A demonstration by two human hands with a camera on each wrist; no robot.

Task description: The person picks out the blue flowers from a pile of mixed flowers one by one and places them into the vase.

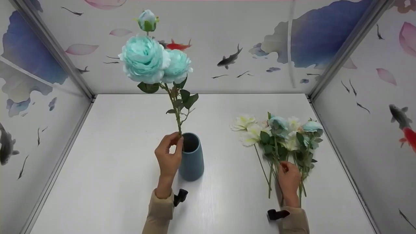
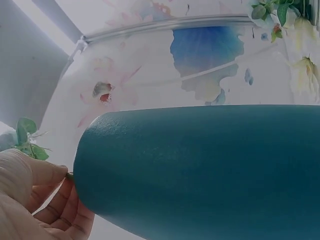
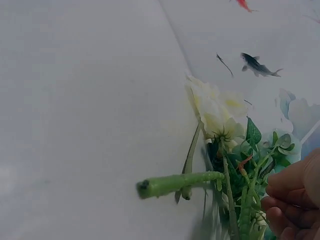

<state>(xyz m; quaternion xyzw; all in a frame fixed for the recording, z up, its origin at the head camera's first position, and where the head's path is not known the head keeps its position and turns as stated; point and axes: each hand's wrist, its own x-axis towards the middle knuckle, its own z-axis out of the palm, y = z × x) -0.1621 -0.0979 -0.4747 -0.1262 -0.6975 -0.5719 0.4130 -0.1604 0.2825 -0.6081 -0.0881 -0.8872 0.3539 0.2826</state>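
My left hand [image 1: 169,157] pinches the lower stem of a turquoise artificial flower branch [image 1: 146,60], which has two full blooms, a bud on top and dark green leaves. The branch stands upright just over the left rim of a blue tapered vase [image 1: 191,165]. In the left wrist view, the vase [image 2: 200,165] lies close in front of the fingertips, with a short bit of stem between them. My right hand [image 1: 290,180] is at the pile of artificial flowers [image 1: 255,133], its thumb and fingertips curled together at a stem [image 3: 245,210]; the exact grip is partly hidden.
The pile holds white and pale blue blooms on the right of the white table [image 1: 113,156], stems pointing toward me. Printed wall panels [image 1: 208,39] enclose the back and both sides. A green stem end [image 3: 165,185] juts out leftward in the right wrist view.
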